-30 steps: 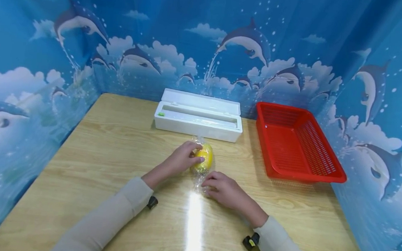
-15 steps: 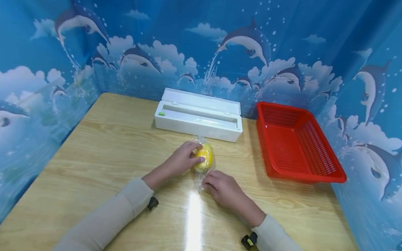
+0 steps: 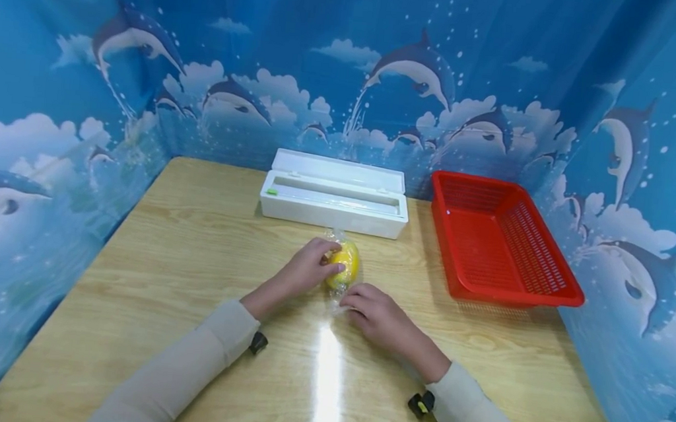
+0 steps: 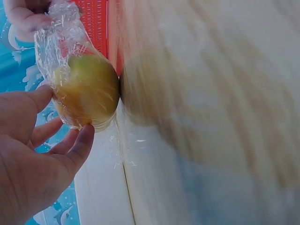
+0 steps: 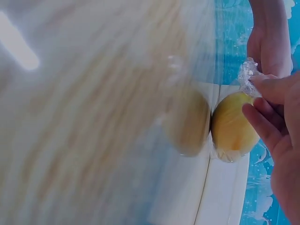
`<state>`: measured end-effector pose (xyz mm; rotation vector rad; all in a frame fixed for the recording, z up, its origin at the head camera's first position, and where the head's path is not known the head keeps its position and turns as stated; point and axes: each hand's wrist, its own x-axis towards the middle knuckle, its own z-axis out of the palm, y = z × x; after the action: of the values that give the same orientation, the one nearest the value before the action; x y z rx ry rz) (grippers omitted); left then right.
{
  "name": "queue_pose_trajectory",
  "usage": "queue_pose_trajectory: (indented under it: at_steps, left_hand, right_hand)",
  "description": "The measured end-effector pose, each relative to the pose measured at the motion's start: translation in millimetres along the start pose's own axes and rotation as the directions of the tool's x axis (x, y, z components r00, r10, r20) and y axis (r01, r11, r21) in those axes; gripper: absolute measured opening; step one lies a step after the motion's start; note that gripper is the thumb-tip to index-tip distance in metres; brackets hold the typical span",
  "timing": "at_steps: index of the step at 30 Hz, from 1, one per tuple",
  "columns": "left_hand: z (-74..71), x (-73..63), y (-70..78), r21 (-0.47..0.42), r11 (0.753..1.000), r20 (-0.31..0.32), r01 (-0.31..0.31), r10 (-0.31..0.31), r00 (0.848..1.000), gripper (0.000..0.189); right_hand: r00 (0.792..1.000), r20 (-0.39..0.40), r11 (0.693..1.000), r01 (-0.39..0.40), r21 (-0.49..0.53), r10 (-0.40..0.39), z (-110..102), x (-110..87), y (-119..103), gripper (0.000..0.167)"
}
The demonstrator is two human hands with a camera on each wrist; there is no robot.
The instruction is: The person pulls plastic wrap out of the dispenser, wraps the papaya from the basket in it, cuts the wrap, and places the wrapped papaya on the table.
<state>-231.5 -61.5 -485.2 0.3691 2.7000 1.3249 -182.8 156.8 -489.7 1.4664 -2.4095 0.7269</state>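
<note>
A smooth oval yellow fruit [image 3: 349,262], greenish at one end, rests on the table, wrapped in clear cling film [image 3: 336,297]. I cannot tell its exact kind. My left hand [image 3: 308,262] holds its left side, the thumb and fingertips spread round it; the left wrist view shows this grip on the wrapped fruit [image 4: 93,96]. At the fruit's near end, my right hand [image 3: 379,315] pinches the loose tail of film between thumb and fingers. The bunched film [image 5: 246,77] gathers beside the right thumb in the right wrist view.
Behind the fruit stands a long white cling film box [image 3: 331,216], its lid raised, with a green piece at the left. To the right is a red plastic basket [image 3: 458,273] with slotted sides. A dolphin-print curtain [image 3: 349,73] encloses the wooden table [image 3: 193,239].
My right hand has shifted slightly away from me, nearer the fruit, and the film tail looks more gathered under its fingers. The left hand keeps its hold on the fruit.
</note>
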Motion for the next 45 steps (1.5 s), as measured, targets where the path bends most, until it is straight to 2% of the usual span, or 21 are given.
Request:
queue_pose_trajectory:
  at_steps: [3, 6, 10, 14, 18, 21, 25, 31, 34, 36, 39, 42, 45]
  left_hand:
    - [-0.2, -0.2, -0.6, 0.003, 1.000, -0.002, -0.004, 0.004, 1.000, 0.050]
    - [0.0, -0.5, -1.3, 0.001, 1.000, -0.002, -0.010, 0.010, 1.000, 0.051]
    - [0.1, -1.0, -0.8, 0.005, 1.000, 0.000, -0.016, 0.016, 1.000, 0.050]
    - [-0.8, -1.9, -0.1, 0.007, 1.000, -0.004, -0.016, 0.016, 1.000, 0.048]
    - [-1.0, -2.7, -1.4, -0.014, 0.999, -0.010, -0.029, 0.029, 1.000, 0.048]
    - [-1.1, -2.5, -3.8, -0.037, 0.999, -0.009, -0.033, 0.032, 0.999, 0.047]
    - [-1.8, -1.2, -7.6, -0.067, 0.998, -0.003, -0.013, 0.013, 1.000, 0.045]
    - [-4.6, 0.0, -9.5, -0.077, 0.997, 0.025, -0.024, 0.026, 0.999, 0.042]
    - [-6.4, -0.8, -8.2, -0.069, 0.997, 0.052, -0.035, 0.039, 0.998, 0.045]
    - [-7.2, -1.9, -6.7, -0.040, 0.998, 0.072, -0.042, 0.045, 0.996, 0.054]
    - [-6.6, -3.4, -4.3, 0.035, 0.998, 0.112, -0.057, 0.053, 0.992, 0.080]
    - [-5.0, -5.1, -1.5, 0.101, 0.992, 0.134, -0.073, 0.059, 0.989, 0.096]
    - [-4.7, -6.4, 0.3, 0.121, 0.990, 0.132, -0.078, 0.062, 0.989, 0.098]
  right_hand:
    - [0.995, -0.093, 0.999, 0.023, -0.022, -0.025, 0, 3.1, 1, 0.008]
    - [0.986, -0.167, 0.999, 0.011, -0.040, -0.017, -1, 6.5, 2, 0.006]
    - [0.974, -0.228, 0.996, -0.022, -0.087, 0.002, -1, 11.5, 3, 0.004]
    - [0.967, -0.245, 0.989, -0.102, -0.105, 0.074, -1, 19.0, 4, 0.008]
    - [0.947, -0.204, 0.963, -0.264, -0.060, 0.247, -2, 28.1, 5, 0.007]
    - [0.907, -0.164, 0.921, -0.389, 0.021, 0.387, -1, 34.7, 7, 0.004]
    - [0.858, -0.136, 0.868, -0.482, 0.120, 0.495, 2, 41.7, 12, 0.006]
    - [0.811, -0.110, 0.815, -0.555, 0.166, 0.575, 6, 46.2, 22, 0.022]
    - [0.779, -0.066, 0.773, -0.601, 0.202, 0.623, 6, 46.8, 25, 0.038]
    - [0.757, -0.019, 0.740, -0.632, 0.230, 0.653, 5, 47.1, 27, 0.048]
    - [0.730, 0.057, 0.696, -0.670, 0.259, 0.682, 5, 46.8, 30, 0.060]
    - [0.722, 0.104, 0.674, -0.681, 0.287, 0.684, 6, 46.2, 32, 0.066]
    - [0.720, 0.122, 0.664, -0.682, 0.307, 0.683, 7, 46.4, 34, 0.067]
